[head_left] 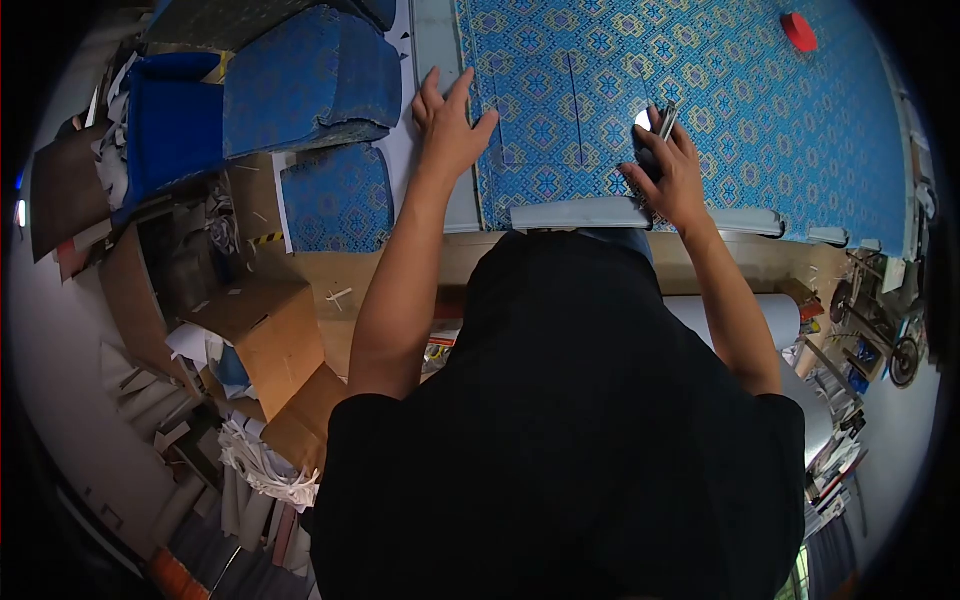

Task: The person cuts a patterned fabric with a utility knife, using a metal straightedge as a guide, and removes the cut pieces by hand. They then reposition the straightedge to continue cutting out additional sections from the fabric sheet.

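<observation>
A blue patterned fabric [545,130] with small yellow-edged motifs lies spread over the table in the head view. Dark straight lines run across its left part. My left hand [452,130] rests with spread fingers at the fabric's left edge, partly on the pale table surface [433,50]; it holds nothing. Farther right, my right hand [675,175] is over the fabric, its fingers curled around a shiny metal tool [668,118]. The fingers hide much of this tool, so its exact kind cannot be made out. Beside the fingertips is a bright white spot.
A round red object [799,32] lies on the fabric at the far right. Stacked blue patterned pieces [290,85] stand left of the table, with another piece [340,200] below. A pale roll [580,215] runs along the near edge. Cardboard boxes [270,340] stand on the floor at left.
</observation>
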{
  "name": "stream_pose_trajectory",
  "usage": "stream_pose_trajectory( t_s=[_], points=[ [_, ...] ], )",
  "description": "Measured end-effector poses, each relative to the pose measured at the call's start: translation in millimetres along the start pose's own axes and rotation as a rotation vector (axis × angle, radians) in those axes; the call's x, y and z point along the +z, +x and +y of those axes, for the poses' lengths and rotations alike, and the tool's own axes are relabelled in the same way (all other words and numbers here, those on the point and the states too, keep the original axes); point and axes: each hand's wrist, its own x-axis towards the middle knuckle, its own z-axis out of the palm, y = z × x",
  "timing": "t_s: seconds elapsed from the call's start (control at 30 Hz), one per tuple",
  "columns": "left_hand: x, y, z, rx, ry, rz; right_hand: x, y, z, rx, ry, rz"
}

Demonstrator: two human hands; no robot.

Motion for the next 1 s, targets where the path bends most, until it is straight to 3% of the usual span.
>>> stream_pose_trajectory(
  t_s=[0.33,1.0],
  points=[
    [-8.7,-11.1,-3.7,0.017,-0.016,-0.091,0.6,-0.6,0.0,-0.006,0.001,0.010],
    [-3.5,-3.7,-5.6,0.005,0.028,-0.039,-0.1,0.4,-0.7,0.002,0.018,-0.011]
  ],
)
